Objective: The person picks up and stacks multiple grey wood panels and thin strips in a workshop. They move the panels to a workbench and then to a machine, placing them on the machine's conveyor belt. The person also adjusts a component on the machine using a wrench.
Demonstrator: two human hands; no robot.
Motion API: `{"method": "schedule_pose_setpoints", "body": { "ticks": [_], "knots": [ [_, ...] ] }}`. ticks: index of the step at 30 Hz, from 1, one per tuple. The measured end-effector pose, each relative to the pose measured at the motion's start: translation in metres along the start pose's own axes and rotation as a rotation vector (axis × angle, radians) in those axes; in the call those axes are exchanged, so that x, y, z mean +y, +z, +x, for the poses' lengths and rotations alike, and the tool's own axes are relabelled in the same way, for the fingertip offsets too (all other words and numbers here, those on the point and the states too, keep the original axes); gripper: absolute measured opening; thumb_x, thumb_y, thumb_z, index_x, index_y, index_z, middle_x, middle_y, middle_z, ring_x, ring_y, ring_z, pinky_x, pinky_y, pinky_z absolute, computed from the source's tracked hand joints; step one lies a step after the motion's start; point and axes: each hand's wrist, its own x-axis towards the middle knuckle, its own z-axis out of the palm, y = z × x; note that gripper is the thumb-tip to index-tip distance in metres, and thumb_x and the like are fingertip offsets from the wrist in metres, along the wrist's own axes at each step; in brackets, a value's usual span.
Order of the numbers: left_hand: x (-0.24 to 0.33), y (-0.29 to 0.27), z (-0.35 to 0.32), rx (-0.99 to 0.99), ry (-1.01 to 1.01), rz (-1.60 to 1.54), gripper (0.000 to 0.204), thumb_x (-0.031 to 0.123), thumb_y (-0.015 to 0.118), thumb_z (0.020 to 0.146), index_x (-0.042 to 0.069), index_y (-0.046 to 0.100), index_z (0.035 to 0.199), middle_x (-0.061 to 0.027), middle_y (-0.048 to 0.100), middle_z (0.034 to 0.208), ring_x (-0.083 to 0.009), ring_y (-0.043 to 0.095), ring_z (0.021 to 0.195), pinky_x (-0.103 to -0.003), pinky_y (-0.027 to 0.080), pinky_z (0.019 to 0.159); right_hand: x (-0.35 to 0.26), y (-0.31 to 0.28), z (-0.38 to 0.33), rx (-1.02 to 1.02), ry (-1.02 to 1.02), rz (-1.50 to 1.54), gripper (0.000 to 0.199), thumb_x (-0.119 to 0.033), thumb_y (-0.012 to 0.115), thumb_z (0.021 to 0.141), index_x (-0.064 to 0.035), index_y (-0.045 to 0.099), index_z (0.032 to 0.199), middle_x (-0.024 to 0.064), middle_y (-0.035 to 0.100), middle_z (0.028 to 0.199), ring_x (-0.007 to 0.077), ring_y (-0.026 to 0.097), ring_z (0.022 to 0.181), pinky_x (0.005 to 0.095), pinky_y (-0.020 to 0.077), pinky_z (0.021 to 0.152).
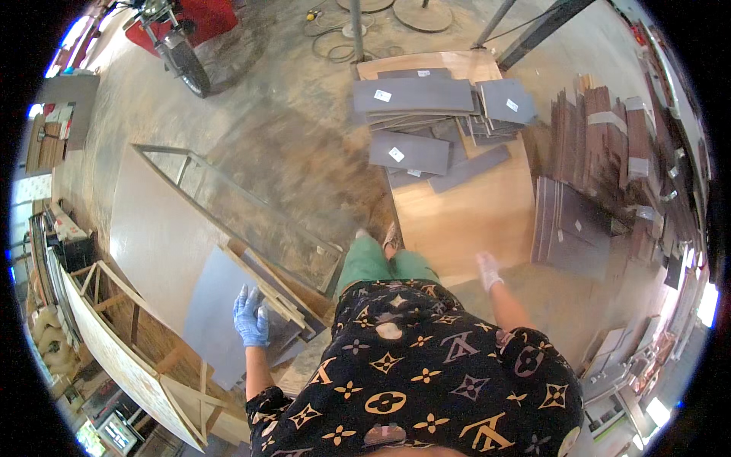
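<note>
- Left hand point(251, 316), blue glove, 8 o'clock: fingers extended, unclenched, over grey panel point(207, 314), also 8 o'clock; contact unclear.
- Wood strips point(279, 302) just beside it, on its 3 o'clock side.
- Right hand point(488, 271), white glove, 4 o'clock: blurred, can't tell finger state; near plywood point(472, 228) edge.
- Panel pile point(415, 95) on plywood, 1 o'clock.
- Motorbike point(185, 65), 10 o'clock.
</note>
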Motion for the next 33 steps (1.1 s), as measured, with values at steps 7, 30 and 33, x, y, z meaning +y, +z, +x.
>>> {"method": "schedule_pose_setpoints", "body": {
  "ticks": [7, 30, 33],
  "knots": [
    [0.064, 0.051, 0.137, 0.119, 0.012, -0.340, 0.055, 0.039, 0.061, 0.079, 0.008, 0.051, 0.124, -0.0151, 0.050, 0.127, -0.0299, 0.048, 0.116, -0.037, 0.037, 0.098, -0.105, 0.034, 0.009, -0.138, -0.006, -0.111, 0.051, -0.042, 0.043, 0.089, -0.0013, 0.055, 0.117, 0.0139, 0.055, 0.119, 0.0262, 0.049, 0.109, 0.0359, 0.0349, 0.097],
    [0.238, 0.421, 0.722, -1.333, -0.106, -0.027, 0.084, 0.070, 0.034, 0.082, 0.008, 0.035, 0.137, -0.0123, 0.032, 0.143, -0.0219, 0.026, 0.133, -0.034, 0.017, 0.108, -0.281, 0.353, 0.316, 0.314, 0.572, 1.394, 0.073, -0.057, 0.036, 0.089, -0.0086, 0.020, 0.141, 0.0088, 0.029, 0.143, 0.0247, 0.028, 0.131, 0.0414, 0.0216, 0.105],
    [0.233, 0.460, 0.714, -1.367, -0.093, -0.146, 0.079, 0.070, 0.041, 0.080, 0.008, 0.048, 0.128, -0.0133, 0.049, 0.127, -0.0210, 0.047, 0.114, -0.034, 0.035, 0.097, -0.219, 0.398, 0.346, 0.366, 0.292, 1.188, 0.054, -0.043, 0.037, 0.093, -0.0066, 0.034, 0.132, 0.0069, 0.042, 0.130, 0.0207, 0.040, 0.118, 0.0355, 0.0297, 0.099]
  ]
}}
